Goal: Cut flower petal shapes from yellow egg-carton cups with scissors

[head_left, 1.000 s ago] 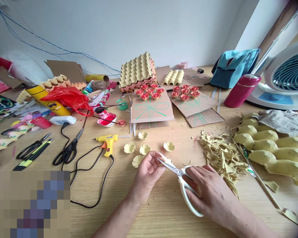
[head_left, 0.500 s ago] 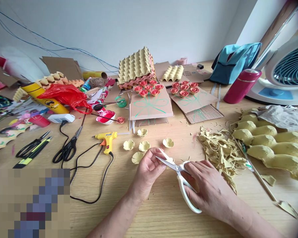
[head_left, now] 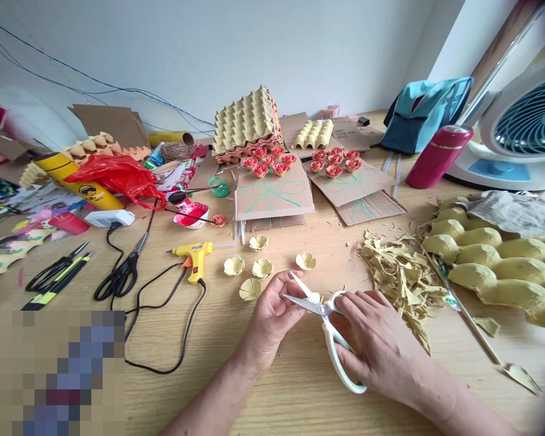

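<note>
White-handled scissors (head_left: pixel 340 357) are in my right hand (head_left: pixel 376 345), its fingers through the loops and the blades spread apart. The blades point left to my left hand (head_left: pixel 275 318), whose fingers are pinched together beside a small pale yellow piece (head_left: pixel 314 297), partly hidden behind the blades. Just beyond my hands lie several pale yellow flower-shaped cups, among them one on the right (head_left: pixel 306 261) and one at the near left (head_left: pixel 251 289).
A yellow glue gun (head_left: pixel 197 260) with a black cord lies left. Paper scraps (head_left: pixel 402 278) and a yellow egg tray (head_left: pixel 495 260) are right. Red flowers stand on cardboard (head_left: pixel 275 197) behind. Black scissors (head_left: pixel 120 275) lie farther left.
The scissor blades look slightly wider apart, and the view has shifted a little. Both hands stay in nearly the same place.
</note>
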Available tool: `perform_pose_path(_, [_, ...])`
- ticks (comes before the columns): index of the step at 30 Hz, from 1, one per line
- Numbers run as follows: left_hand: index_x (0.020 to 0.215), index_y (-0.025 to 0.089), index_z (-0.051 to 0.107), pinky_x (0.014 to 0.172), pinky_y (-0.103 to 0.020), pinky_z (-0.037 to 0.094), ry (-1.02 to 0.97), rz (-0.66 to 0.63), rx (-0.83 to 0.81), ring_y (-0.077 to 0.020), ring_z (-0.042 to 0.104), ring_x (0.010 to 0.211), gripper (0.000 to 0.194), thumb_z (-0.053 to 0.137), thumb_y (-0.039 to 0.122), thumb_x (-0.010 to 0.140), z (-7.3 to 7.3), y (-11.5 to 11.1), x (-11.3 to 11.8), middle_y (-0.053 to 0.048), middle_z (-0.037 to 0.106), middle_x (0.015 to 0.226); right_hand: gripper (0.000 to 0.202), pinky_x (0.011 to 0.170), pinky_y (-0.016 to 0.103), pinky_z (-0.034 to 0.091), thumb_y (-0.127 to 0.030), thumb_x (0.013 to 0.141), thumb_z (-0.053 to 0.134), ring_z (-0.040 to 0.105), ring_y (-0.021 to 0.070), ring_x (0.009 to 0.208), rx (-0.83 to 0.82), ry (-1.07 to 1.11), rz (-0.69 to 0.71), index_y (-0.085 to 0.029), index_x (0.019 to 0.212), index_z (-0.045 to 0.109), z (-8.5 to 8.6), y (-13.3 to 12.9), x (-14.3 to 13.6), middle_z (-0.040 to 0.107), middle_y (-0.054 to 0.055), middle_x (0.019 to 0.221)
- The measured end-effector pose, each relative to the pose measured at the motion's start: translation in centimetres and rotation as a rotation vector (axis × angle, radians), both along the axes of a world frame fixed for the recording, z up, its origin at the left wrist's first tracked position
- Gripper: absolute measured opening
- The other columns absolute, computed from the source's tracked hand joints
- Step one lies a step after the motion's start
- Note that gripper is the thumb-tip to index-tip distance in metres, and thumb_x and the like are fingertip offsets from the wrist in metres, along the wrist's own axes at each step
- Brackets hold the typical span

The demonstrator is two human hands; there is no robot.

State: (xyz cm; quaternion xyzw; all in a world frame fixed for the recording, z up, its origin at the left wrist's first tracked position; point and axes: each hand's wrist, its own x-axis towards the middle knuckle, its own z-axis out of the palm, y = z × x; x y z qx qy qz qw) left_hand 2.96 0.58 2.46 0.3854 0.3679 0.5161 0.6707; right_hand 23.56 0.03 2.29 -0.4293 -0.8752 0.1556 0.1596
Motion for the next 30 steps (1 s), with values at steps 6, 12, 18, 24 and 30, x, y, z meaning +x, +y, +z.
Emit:
perform_pose_path(6, [0.116,0.025,0.065,0.085,-0.027,0.044,0.011,0.001,0.005,-0.0144,0.057,0.085,0.039,0.081,0.026,0.081,0.07,-0.05,-0.09,0.001,0.063,0.087,0.022,0.079,0.039,0.035,-0.039,0.090,0.063,0.052,0.0227,0.077,-0.003,0.017,0.012,-0.021,0.092,0.051,0.05,-0.09,0.01,0.059,0.003,0.085])
perform_pose_path(12, [0.118,0.025,0.065,0.084,-0.026,0.045,0.000,-0.011,0.019,-0.0135,0.056,0.083,0.040,0.081,0.023,0.081,0.16,-0.10,-0.13,0.002,0.062,0.086,0.021,0.078,0.039,0.036,-0.036,0.091,0.063,0.051,0.0212,0.074,-0.043,0.058,0.037,-0.022,0.088,0.048,0.27,-0.34,-0.06,0.057,0.002,0.081])
perform_pose_path(18, [0.121,0.025,0.063,0.083,-0.028,0.047,0.006,-0.012,0.019,-0.0135,0.057,0.081,0.042,0.080,0.024,0.082,0.08,-0.16,-0.21,0.001,0.061,0.086,0.020,0.076,0.038,0.037,-0.033,0.092,0.061,0.049,0.0202,0.073,-0.068,0.100,0.059,-0.022,0.085,0.046,0.55,-0.65,-0.14,0.054,0.001,0.078])
perform_pose_path(24, [0.122,0.026,0.061,0.083,-0.029,0.048,-0.012,-0.009,-0.001,-0.0139,0.060,0.079,0.047,0.082,0.025,0.080,0.28,-0.22,-0.20,0.002,0.062,0.083,0.025,0.072,0.036,0.038,-0.039,0.097,0.053,0.046,0.0181,0.068,-0.059,0.100,0.085,-0.022,0.082,0.044,0.46,-0.78,-0.14,0.053,0.000,0.074])
perform_pose_path(30, [0.122,0.026,0.060,0.079,-0.027,0.049,-0.012,-0.006,-0.010,-0.0125,0.060,0.077,0.050,0.083,0.023,0.078,0.70,-0.13,-0.21,0.002,0.063,0.083,0.025,0.072,0.036,0.038,-0.036,0.098,0.051,0.046,0.0180,0.068,-0.075,0.089,0.103,-0.022,0.081,0.041,0.21,-0.83,-0.05,0.050,-0.001,0.075])
